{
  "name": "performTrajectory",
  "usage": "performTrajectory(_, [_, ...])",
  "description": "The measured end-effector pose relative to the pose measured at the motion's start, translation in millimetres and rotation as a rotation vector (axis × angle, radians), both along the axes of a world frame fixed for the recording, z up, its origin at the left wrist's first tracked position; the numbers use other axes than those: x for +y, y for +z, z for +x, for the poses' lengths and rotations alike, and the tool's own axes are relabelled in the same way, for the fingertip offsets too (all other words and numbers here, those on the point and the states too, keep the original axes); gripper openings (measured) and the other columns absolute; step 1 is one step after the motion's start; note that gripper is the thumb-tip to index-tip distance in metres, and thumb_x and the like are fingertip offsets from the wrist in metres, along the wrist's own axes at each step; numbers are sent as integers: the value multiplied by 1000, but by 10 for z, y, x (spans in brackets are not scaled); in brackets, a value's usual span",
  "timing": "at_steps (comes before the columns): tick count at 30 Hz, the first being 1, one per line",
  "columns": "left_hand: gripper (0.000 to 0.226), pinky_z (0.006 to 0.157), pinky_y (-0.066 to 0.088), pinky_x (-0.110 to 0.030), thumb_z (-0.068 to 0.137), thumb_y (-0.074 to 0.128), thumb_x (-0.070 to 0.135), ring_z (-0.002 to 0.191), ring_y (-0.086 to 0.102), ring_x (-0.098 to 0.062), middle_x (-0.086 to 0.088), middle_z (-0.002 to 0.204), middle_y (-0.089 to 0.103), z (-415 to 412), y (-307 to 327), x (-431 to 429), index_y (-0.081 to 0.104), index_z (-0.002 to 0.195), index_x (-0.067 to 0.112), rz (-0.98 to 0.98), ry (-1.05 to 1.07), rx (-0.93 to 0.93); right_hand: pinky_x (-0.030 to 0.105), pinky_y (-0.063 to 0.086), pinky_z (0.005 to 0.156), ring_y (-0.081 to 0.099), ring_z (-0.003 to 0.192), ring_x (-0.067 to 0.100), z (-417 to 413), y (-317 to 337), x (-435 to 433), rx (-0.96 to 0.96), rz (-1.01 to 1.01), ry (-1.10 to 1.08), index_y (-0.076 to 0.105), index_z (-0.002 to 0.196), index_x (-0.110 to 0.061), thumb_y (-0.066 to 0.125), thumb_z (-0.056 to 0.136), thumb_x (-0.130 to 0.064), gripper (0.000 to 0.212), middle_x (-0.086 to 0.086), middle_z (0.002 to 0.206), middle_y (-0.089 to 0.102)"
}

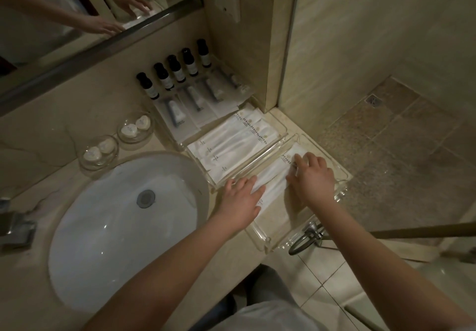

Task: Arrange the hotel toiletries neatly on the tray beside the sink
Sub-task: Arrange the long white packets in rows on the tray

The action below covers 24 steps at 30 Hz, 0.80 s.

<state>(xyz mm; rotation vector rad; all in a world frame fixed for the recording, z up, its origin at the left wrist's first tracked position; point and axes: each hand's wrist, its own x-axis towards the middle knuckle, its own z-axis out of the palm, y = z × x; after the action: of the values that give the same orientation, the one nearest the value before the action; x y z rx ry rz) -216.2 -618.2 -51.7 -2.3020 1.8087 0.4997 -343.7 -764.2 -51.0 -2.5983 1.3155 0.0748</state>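
Two clear acrylic trays sit on the counter right of the sink. The near tray (261, 239) holds white sachets (273, 176). My left hand (240, 199) lies flat on the sachets' near ends, fingers spread. My right hand (313, 177) rests on their far part, fingertips pinching a sachet edge. The far tray (279, 138) holds a row of white sachets (231, 147), several packets with small tubes (190, 104) and several dark bottles (177, 69) standing along the wall.
A white round sink (123, 227) with a drain lies left of the trays. Two glass dishes with wrapped soaps (99, 151) (135, 127) stand behind it. A mirror (77, 8) hangs above. A towel ring (304, 240) juts below the counter edge. The tiled shower floor (386, 150) lies right.
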Motion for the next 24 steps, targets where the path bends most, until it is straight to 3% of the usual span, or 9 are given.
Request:
performTrajectory(6, [52,115,10,-46,94,40,35,143,16,-25,-6,157,16,52,50,43,26,144,27,-48,6,71,44,39,95,35,128,32,54,108,31,15,-6,5,43,133,-17,50,89,-41,51,12,138,43])
performTrajectory(11, [50,107,28,-45,87,36,39,134,37,-27,-7,146,41,262,248,186,51,132,20,-226,125,182,48,37,99,31,135,35,340,394,172,-97,-26,83,42,138,-14,53,89,-39,55,15,145,39])
performTrajectory(18, [53,106,27,-37,92,45,36,136,29,-24,-3,149,33,915,639,865,33,142,21,-250,509,38,49,39,99,40,129,39,1119,759,750,-260,59,396,51,130,-11,60,85,-33,51,17,142,44])
performTrajectory(24, [54,108,28,-37,91,48,37,137,28,-25,-5,149,34,1282,845,2036,35,141,17,-279,891,31,41,40,97,45,123,32,1794,888,1733,-247,150,730,50,131,-15,58,86,-32,50,10,134,51])
